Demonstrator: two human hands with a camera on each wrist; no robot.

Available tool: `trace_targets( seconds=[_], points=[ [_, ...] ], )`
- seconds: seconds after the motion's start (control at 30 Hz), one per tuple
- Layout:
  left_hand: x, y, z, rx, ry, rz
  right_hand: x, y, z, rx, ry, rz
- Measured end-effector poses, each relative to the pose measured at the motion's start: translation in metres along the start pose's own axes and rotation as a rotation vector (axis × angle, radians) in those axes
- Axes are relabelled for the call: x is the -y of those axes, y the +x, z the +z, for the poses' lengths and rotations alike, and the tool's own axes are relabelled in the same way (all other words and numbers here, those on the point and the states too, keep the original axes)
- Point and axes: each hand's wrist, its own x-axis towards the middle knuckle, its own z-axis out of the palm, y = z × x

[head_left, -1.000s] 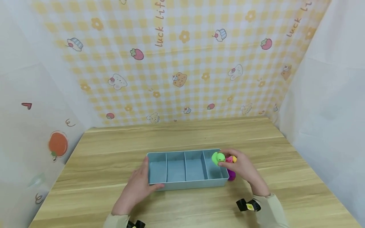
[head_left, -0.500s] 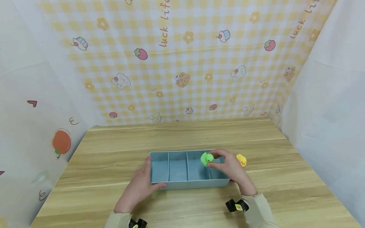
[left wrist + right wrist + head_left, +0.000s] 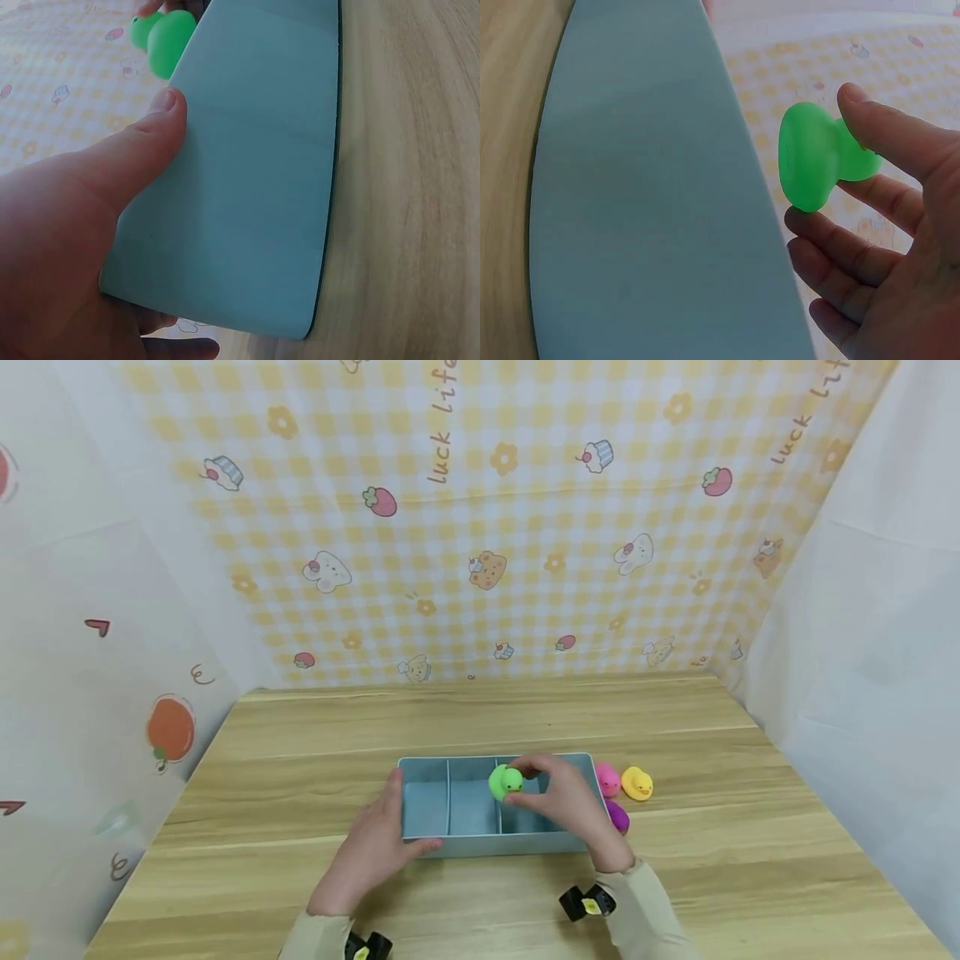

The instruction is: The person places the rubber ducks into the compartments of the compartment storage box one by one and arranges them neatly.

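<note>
My right hand (image 3: 562,797) pinches a green rubber duck (image 3: 506,782) between thumb and fingers. In the head view the duck overlaps the divider between the second and third compartments of the blue-grey box (image 3: 517,844). The right wrist view shows the duck (image 3: 808,157) above the box's top edge, fingertips at its sides. My left hand (image 3: 369,850) grips the left end of the box, its thumb along the front wall (image 3: 240,165) and the other fingers around the end. The two left compartments hold nothing visible; my right hand partly hides the right ones.
Just right of the box sit a pink duck (image 3: 608,780), a yellow duck (image 3: 637,783) and a purple toy (image 3: 617,817), partly hidden by the box. A wooden table (image 3: 480,902) lies beneath everything. A checked yellow cloth (image 3: 450,527) hangs behind it.
My right hand has carried the green duck leftward from the rightmost compartment to over the middle of the box. The pink, yellow and purple toys have come into fuller view. My left hand keeps its grip.
</note>
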Motion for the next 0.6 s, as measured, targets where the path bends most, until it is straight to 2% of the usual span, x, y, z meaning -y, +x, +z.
trace_targets(
  seconds=[0.33, 0.6],
  points=[
    [-0.001, 0.0, -0.001, -0.009, -0.007, 0.013, 0.032, 0.026, 0.031, 0.104, 0.082, -0.03],
    [0.001, 0.0, -0.001, -0.009, 0.003, 0.033, 0.041, 0.04, 0.051, 0.132, 0.023, -0.053]
  ],
)
